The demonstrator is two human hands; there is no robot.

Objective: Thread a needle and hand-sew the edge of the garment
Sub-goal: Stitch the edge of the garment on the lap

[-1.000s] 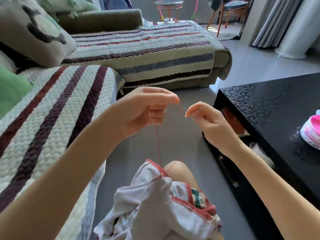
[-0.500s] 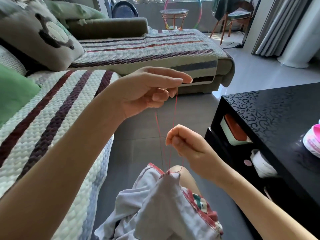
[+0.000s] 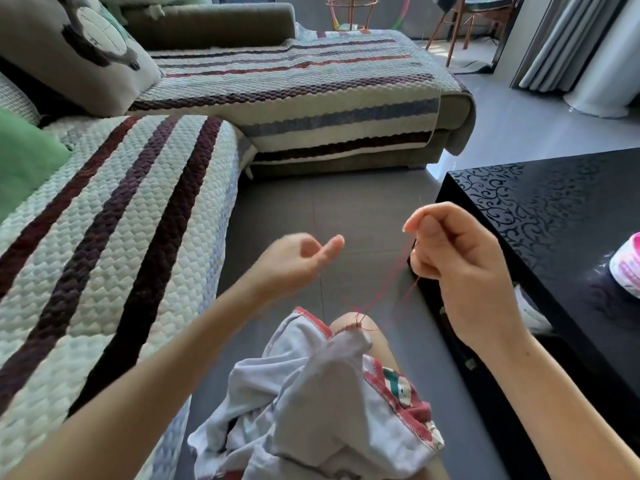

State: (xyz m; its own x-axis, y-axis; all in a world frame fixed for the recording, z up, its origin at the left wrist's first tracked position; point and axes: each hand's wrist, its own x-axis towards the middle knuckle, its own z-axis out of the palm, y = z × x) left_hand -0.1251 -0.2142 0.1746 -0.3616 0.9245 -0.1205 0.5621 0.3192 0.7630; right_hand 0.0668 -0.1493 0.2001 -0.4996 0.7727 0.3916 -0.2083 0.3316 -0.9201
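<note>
My right grip (image 3: 453,261) is pinched shut, thumb against forefinger, on the red thread (image 3: 381,287), and is raised just beside the near corner of the black bench (image 3: 554,209). Whether the needle sits in that pinch I cannot tell. The thread slants down to the red-stitched edge of the white garment (image 3: 311,393), which lies bunched over my knee (image 3: 349,322). My left grip (image 3: 294,265), blurred, is loose with fingers half curled and forefinger out, holding nothing, apart from the thread. A pink-and-white tub (image 3: 627,268) stands on the bench at the right. To my left is a sofa (image 3: 450,109) under a striped quilted cover (image 3: 121,220), with a green cushion (image 3: 24,157). The floor (image 3: 346,202) is grey, and curtains (image 3: 561,39) hang far right.
</note>
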